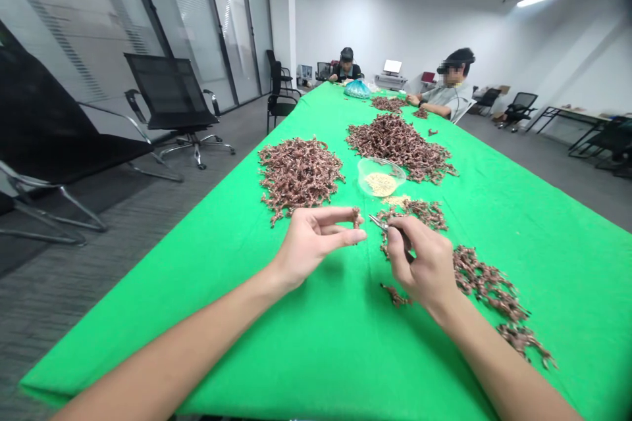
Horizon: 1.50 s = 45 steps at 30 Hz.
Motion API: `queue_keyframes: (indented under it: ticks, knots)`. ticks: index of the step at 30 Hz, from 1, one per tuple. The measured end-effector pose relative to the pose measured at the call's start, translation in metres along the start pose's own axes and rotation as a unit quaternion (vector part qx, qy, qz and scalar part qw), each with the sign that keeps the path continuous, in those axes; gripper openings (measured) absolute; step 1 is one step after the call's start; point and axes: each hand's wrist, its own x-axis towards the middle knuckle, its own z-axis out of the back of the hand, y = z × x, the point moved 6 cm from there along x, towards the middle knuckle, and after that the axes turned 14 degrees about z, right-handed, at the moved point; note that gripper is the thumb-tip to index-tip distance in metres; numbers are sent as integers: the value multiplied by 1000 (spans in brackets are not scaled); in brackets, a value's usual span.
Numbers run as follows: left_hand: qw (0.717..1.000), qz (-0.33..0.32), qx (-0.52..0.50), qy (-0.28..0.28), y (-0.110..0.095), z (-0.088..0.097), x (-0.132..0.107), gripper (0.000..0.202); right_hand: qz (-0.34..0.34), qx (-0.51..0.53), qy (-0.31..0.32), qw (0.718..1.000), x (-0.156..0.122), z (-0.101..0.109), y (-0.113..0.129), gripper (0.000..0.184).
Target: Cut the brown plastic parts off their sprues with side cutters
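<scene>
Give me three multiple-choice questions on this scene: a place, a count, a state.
1. Where is the clear bowl? A) on the floor B) on the table C) on a chair
2. How many other people sit at the table? A) one B) two C) four
3. What does the left hand pinch? A) a brown piece B) the bowl C) a phone

1: B, it sits on the green cloth.
2: B, one person far off, one at right.
3: A, held up while the right hand grips a metal tool.
</scene>
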Motion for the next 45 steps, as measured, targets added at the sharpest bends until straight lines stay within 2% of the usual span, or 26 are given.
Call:
queue_keyframes:
  ticks: [5,8,20,31,35,37,38,40,42,44,45]
  knots:
    - [1000,24,-18,9,0,-2,-2,43,108,-131,13,985,1,2,9,16]
    - [999,30,-29,15,0,-3,-2,40,139,-172,10,975,1,4,11,18]
    - [995,56,-63,62,1,-7,-2,36,167,-205,-8,964,1,6,15,17]
    - [997,46,-13,67,-2,-5,-2,35,170,-187,5,968,0,8,17,15]
    - [996,39,40,75,-3,-2,1,36,92,-67,42,993,3,6,10,22]
    - [994,38,70,78,-3,-1,2,36,12,37,80,996,4,1,3,32]
    - [993,35,85,79,-3,0,2,37,-39,95,105,989,3,-2,-1,38]
    - [989,31,117,82,-3,1,2,40,-146,212,160,953,-1,-10,-7,48]
    - [986,27,142,87,-3,2,2,43,-238,321,207,893,-8,-18,-9,55]
    - [983,25,158,92,-4,1,1,45,-293,394,235,839,-13,-22,-8,58]
    - [982,25,160,92,-4,1,1,46,-305,412,239,825,-14,-23,-8,58]
